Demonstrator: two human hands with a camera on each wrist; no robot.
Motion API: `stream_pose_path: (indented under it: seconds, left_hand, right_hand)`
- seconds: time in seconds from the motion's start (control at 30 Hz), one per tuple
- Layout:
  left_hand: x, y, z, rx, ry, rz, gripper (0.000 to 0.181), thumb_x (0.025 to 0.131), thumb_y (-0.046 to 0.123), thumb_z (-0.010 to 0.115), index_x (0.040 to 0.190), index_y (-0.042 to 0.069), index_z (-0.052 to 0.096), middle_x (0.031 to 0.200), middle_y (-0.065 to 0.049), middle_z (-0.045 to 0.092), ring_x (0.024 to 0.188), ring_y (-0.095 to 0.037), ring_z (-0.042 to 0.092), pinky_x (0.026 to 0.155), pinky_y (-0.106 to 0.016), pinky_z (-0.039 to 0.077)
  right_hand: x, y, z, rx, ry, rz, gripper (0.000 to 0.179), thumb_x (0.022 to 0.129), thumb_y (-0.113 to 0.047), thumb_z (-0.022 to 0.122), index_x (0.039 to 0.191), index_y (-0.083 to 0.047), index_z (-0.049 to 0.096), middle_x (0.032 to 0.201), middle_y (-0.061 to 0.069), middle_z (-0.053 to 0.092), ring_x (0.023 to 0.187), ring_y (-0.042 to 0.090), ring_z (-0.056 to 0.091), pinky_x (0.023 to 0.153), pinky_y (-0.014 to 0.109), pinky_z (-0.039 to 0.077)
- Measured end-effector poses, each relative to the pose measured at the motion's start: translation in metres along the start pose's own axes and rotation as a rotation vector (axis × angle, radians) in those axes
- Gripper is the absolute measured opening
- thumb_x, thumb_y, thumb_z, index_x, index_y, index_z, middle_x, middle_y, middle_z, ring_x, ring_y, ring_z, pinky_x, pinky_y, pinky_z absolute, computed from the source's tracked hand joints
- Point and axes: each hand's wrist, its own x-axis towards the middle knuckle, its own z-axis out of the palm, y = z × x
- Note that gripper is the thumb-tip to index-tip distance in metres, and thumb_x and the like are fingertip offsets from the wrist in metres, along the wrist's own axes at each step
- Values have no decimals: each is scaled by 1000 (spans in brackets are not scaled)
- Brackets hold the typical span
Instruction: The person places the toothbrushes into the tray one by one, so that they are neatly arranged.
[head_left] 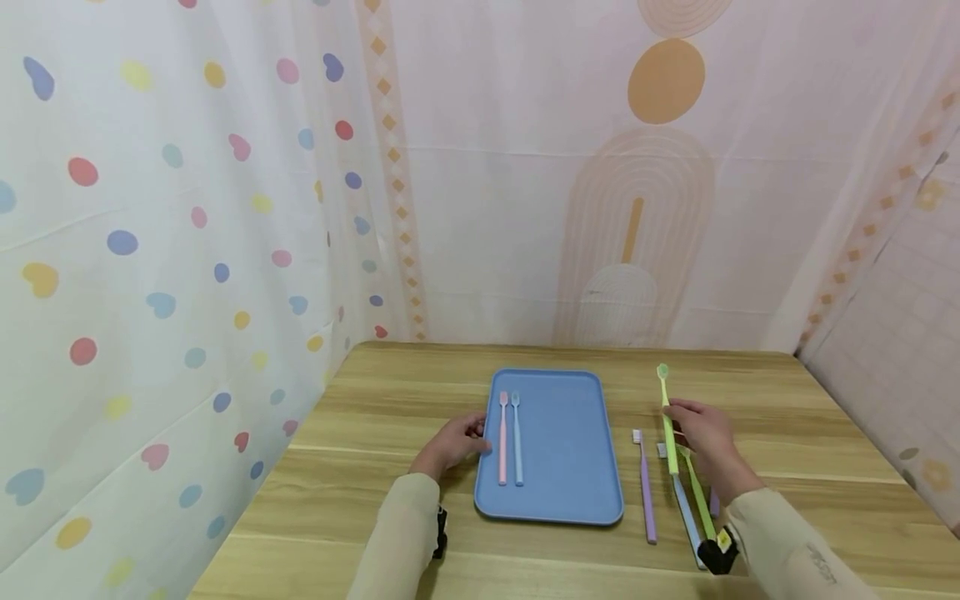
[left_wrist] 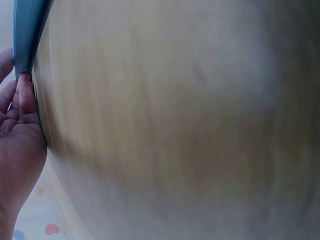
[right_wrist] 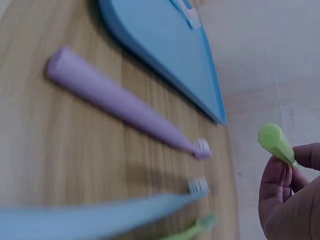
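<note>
A blue tray lies on the table with a pink toothbrush and a light blue toothbrush side by side at its left. My left hand grips the tray's left rim between thumb and curled fingers. Right of the tray, my right hand pinches a yellow-green toothbrush, held above the table with its head pointing away. Beneath it on the table are a purple toothbrush, a blue toothbrush and a green toothbrush. Another purple toothbrush is mostly hidden by the right wrist.
The wooden table reaches back to a patterned curtain. Another curtain with coloured dots and hearts hangs along the left side. A dark strap is on the right wrist, over the toothbrush ends.
</note>
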Motion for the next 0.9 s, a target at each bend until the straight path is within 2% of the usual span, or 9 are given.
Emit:
stream_pose_path:
  seconds: [0.13,0.27,0.43,0.6,0.9]
  left_hand:
    - [0,0,1,-10,0,6,57,88,0,70,142,0,51,102,-9,52,93,-23,46,80,-35,40]
    - [-1,0,0,-21,3,-1,58,88,-1,70,143,0,50,102,-9,52,94,-23,46,81,-35,40]
    - [-1,1,0,-19,4,-4,57,88,-1,70,143,0,51,102,-8,52,94,-23,46,81,-34,40]
    - [0,1,0,-15,6,10,56,88,-2,70,141,-1,52,101,-9,52,93,-23,46,79,-33,40]
    - [-1,0,1,-17,11,13,57,88,-2,70,142,-1,52,102,-9,53,93,-23,46,79,-33,40]
  right_hand:
    - [3,-3,17,18,11,21,47,100,-16,56,138,10,49,117,15,61,91,14,57,78,28,52]
    - [5,-5,33,60,15,15,45,98,-13,58,136,11,51,115,15,62,88,13,58,77,27,52]
    - [4,-6,46,96,13,-15,43,96,-8,58,133,14,52,102,11,66,76,7,58,70,25,52]
    - [6,-4,58,113,13,-24,41,96,-7,58,131,14,54,96,8,65,75,8,56,69,26,51]
    - [8,-1,87,93,8,-10,37,96,-8,57,129,10,58,109,17,64,82,15,59,70,27,51]
